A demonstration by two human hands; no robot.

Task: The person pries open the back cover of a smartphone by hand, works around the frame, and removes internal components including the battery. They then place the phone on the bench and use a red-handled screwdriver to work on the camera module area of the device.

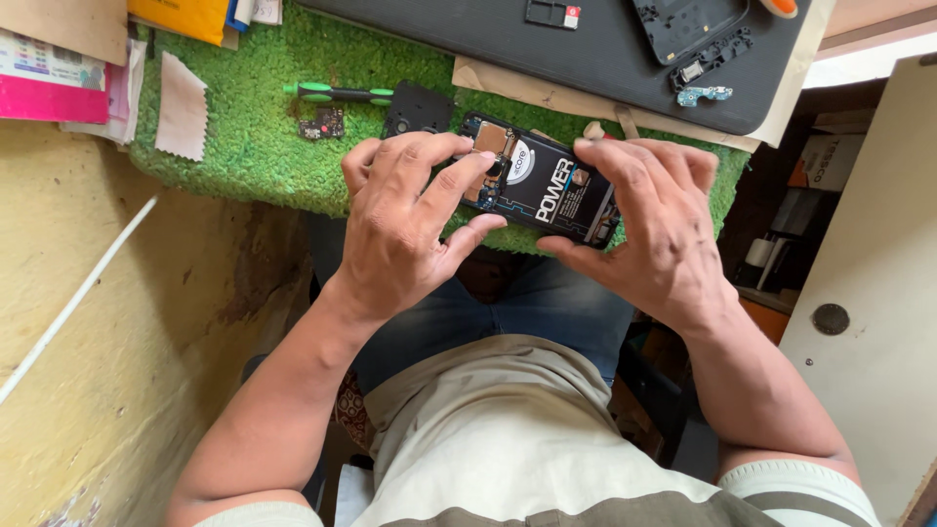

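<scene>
Gripping the opened phone between left hand and right hand, over green turf mat; screwdriver, small circuit board just beyond.

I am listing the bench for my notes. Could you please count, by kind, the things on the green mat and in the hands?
Opened phone, held by left hand and right hand: 1
Green-handled screwdriver: 1
Small circuit board: 1
Black cover piece: 1
Pale cloth piece: 1
Total: 5
</scene>
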